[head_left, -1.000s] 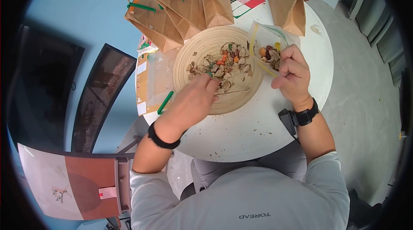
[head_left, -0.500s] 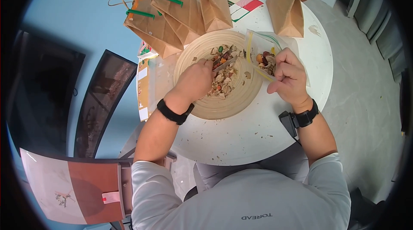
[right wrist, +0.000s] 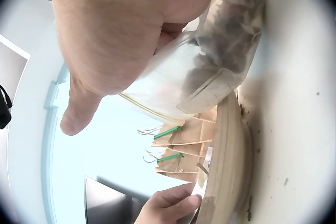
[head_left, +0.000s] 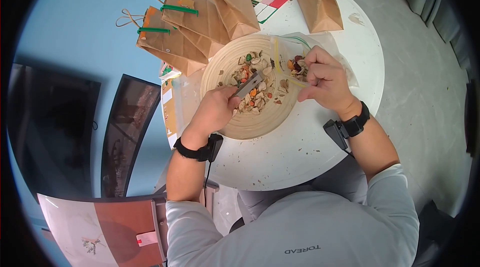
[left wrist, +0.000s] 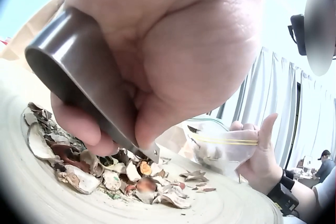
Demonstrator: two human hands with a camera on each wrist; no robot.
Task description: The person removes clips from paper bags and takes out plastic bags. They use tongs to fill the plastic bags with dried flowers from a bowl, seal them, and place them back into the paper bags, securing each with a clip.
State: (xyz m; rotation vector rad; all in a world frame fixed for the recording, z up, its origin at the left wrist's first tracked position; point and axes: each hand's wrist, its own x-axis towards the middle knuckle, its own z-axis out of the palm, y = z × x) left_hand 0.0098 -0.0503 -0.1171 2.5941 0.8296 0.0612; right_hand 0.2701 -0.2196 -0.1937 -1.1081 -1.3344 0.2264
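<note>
My left hand (head_left: 214, 109) grips metal tongs (head_left: 248, 85) over a round wooden plate (head_left: 250, 134). On the plate lies a pile of dried potpourri-like pieces (head_left: 256, 101), pale, brown, orange and green. In the left wrist view the tongs' bent end (left wrist: 68, 40) sticks out behind the hand, and the tips point down at the pieces. My right hand (head_left: 327, 78) holds the edge of a clear zip bag (head_left: 287, 49) with curled fingers, thumb sticking out. The bag leans at the plate's right rim, its mouth toward the plate, with similar pieces inside (right wrist: 226, 35).
Brown paper bags (head_left: 172, 42) with green and red clips stand behind the plate at left, and another paper bag (head_left: 320, 7) at back right. A red and white patterned card (head_left: 270, 2) lies between them. Crumbs dot the white table (head_left: 280, 167). Another person (left wrist: 326, 169) sits far off.
The left hand moved from low over the pile to the plate's left side, and the tongs now show clearly, pointing up and right. The right hand keeps holding the zip bag.
</note>
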